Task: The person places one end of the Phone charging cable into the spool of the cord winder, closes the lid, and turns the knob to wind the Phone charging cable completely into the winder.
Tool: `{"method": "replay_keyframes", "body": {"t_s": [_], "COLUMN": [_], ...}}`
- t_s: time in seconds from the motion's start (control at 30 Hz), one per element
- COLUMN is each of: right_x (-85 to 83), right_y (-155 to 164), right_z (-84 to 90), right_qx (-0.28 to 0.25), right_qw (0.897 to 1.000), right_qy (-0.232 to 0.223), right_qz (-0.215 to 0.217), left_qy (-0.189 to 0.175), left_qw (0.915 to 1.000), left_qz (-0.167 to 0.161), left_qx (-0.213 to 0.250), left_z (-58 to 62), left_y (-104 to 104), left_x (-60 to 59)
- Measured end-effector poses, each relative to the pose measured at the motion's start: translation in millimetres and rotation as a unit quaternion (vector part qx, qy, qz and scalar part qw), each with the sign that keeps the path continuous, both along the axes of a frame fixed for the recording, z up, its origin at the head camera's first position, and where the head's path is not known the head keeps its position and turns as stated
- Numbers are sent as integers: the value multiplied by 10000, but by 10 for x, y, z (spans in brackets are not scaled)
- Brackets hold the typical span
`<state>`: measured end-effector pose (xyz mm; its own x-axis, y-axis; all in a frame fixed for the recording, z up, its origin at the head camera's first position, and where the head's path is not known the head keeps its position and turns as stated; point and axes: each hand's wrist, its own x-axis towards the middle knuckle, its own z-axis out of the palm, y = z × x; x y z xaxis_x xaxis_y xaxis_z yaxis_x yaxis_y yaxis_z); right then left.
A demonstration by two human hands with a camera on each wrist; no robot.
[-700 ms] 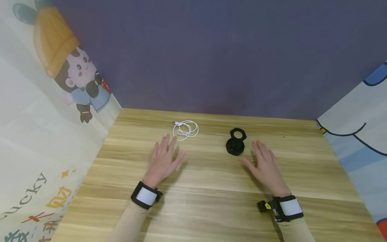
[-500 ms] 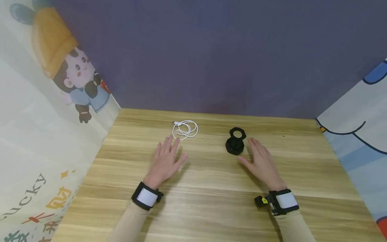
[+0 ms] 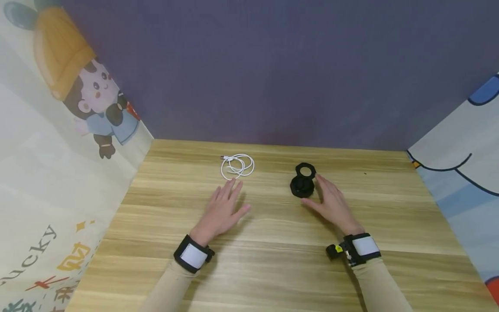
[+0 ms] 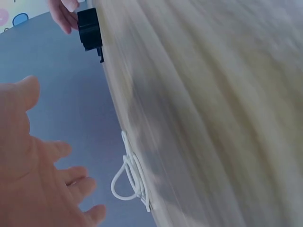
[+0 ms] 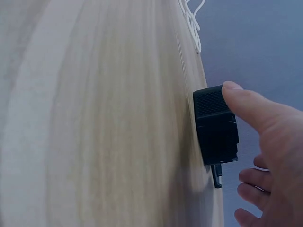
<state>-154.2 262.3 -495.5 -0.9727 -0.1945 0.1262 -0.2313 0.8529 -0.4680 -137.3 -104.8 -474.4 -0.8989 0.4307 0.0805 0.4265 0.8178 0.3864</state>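
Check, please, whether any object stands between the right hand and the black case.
Nothing visible stands between the right hand and the black case. The white cable lies left of the case, outside that gap.

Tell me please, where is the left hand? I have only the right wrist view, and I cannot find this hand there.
Observer: In the head view, the left hand is over the table, on the near side of the white cable.
Operator: Does it hold something?
Observer: No, the left wrist view shows it holding nothing.
Operator: How does the black object look from above?
Observer: The head view shows a black ring on the far side of its main body.
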Motion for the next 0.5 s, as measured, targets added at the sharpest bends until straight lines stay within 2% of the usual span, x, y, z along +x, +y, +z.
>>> {"method": "replay_keyframes", "body": {"t_s": [0.33,0.5], "right_x": [-90,-145], "right_y": [-25,-42], "right_z": [29,28], "right_qx": [-181,-134], "right_qw": [9995,9987], "right_qy": [-238,-496], "right_qz": [94,61], "left_qy": [-270,-284], "left_qw": [9982,9963], "left_qz": [-514,-790], "left_qx": [142,158], "left_z": [40,61], "left_y": [104,151], "left_x": [-29,-32]}}
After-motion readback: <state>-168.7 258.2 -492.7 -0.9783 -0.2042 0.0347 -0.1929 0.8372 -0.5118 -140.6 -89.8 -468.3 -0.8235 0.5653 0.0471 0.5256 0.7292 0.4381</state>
